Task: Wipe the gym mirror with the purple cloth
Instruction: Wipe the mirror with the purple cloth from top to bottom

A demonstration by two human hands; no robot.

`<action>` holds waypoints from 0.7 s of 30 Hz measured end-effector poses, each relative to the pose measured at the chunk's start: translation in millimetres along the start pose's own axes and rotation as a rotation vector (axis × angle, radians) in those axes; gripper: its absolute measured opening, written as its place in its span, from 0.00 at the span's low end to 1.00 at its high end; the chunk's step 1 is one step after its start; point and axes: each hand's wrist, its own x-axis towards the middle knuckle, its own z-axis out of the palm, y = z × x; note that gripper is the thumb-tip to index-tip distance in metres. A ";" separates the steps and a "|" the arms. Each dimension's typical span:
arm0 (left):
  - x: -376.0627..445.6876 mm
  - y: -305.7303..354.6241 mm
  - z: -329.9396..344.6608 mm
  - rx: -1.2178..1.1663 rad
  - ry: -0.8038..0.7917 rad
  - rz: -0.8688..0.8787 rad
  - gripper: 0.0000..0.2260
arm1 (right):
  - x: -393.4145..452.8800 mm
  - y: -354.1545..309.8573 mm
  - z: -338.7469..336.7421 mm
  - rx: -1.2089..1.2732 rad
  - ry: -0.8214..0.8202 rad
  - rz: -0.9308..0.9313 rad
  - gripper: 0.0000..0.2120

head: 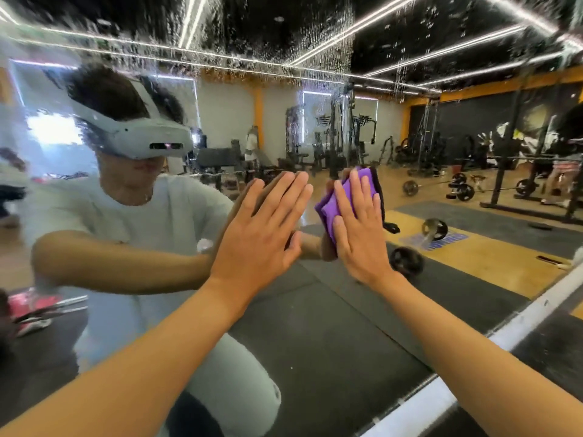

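The gym mirror (pixel 315 326) fills almost the whole view, and its upper part is covered with water droplets and streaks. My left hand (pixel 262 234) lies flat against the glass with straight fingers, holding nothing. Just to its right, my right hand (pixel 359 228) presses the folded purple cloth (pixel 328 209) flat against the mirror with straight fingers. The cloth has a dark edge that hangs down on its right side. Most of the cloth is hidden under my palm.
The mirror's white bottom frame (pixel 517 323) runs diagonally at the lower right, above black floor mats. In the reflection I see the person wearing a headset, weight plates, barbells, racks and machines on a yellow and black floor.
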 end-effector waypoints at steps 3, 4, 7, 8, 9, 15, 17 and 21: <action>-1.5 1.2 2.5 0.001 0.010 -0.005 0.33 | 60.8 17.1 -20.5 0.059 0.085 0.104 0.26; -0.9 1.4 2.5 -0.011 0.010 -0.007 0.33 | 80.7 21.9 -29.4 0.095 0.129 0.188 0.27; 1.9 0.0 1.3 -0.042 -0.004 -0.018 0.34 | 122.8 25.5 -41.0 0.137 0.198 0.404 0.30; 2.7 -1.4 -1.5 -0.065 -0.014 -0.023 0.34 | 125.5 21.7 -41.6 0.119 0.194 0.391 0.29; 4.2 -3.6 -5.5 -0.099 -0.016 -0.029 0.34 | 123.1 17.5 -42.4 0.092 0.170 0.315 0.29; 59.3 -57.4 -37.2 -0.061 0.028 -0.143 0.31 | 97.4 9.4 -42.7 -0.193 -0.045 -0.310 0.27; 91.1 -77.2 -42.7 -0.045 0.013 -0.180 0.31 | 101.6 6.8 -43.9 -0.255 -0.067 -0.394 0.27; 137.7 -90.4 -43.1 -0.040 0.013 -0.154 0.30 | 129.3 22.2 -60.5 -0.324 -0.084 -0.598 0.28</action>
